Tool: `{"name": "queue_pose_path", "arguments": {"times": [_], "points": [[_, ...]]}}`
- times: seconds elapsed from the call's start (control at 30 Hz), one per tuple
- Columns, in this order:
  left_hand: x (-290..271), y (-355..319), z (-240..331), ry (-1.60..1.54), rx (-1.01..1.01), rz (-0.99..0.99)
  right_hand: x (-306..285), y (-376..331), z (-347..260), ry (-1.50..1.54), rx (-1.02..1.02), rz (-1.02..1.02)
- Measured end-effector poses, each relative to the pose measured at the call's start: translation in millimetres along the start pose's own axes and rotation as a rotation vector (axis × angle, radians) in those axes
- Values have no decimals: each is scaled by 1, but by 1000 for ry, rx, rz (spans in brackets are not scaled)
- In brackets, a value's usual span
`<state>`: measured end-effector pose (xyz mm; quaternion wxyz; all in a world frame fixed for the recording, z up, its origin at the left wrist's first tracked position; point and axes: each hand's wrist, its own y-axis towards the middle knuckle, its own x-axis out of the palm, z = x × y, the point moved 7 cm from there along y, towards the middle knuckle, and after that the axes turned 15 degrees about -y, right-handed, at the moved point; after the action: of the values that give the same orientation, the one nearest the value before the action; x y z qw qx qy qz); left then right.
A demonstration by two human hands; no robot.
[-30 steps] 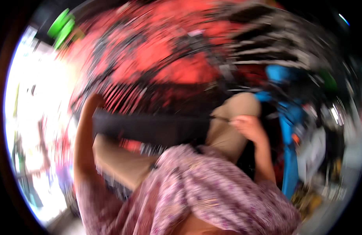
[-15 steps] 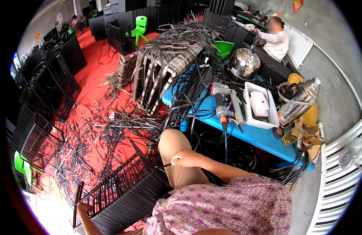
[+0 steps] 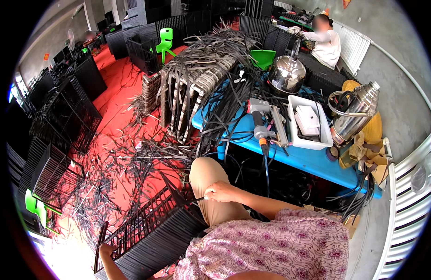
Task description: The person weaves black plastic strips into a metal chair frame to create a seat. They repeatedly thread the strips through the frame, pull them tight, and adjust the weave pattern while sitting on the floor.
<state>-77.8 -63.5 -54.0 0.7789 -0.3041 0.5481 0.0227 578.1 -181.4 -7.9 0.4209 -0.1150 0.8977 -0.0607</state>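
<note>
A half-woven black wicker frame (image 3: 152,231) leans against my bent knee, low in the head view. My right hand (image 3: 220,192) rests on my knee and pinches the end of a thin black wicker strip (image 3: 197,199) that runs into the frame. My left hand (image 3: 106,251) grips the frame's lower left edge near the bottom rim of the picture. My patterned pink sleeve fills the bottom centre.
A blue table (image 3: 299,156) to my right carries a grey power tool (image 3: 259,121), a white tray (image 3: 308,122), two steel kettles (image 3: 287,73) and tangled black strips. Cut strips litter the red floor (image 3: 126,154). Black wire frames (image 3: 68,116) stand at left. Another person (image 3: 326,43) sits at the back.
The view swung from a blurred close look at my lap out to the whole workshop. Both hands have stayed on the wicker frame and strip.
</note>
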Motion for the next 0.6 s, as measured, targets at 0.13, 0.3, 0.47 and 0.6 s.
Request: {"name": "queue_pose_path", "arguments": {"times": [0.13,0.3,0.47,0.6], "points": [[4,9,-14,-119,25,23,5,3,4,-69,-44,63],[15,35,-36,-250,35,17,11,6,6,-149,-64,96],[17,43,-47,-267,30,145,16,10,9,-171,-44,74],[19,48,-52,-273,27,168,14,9,4,-147,-93,151]]}}
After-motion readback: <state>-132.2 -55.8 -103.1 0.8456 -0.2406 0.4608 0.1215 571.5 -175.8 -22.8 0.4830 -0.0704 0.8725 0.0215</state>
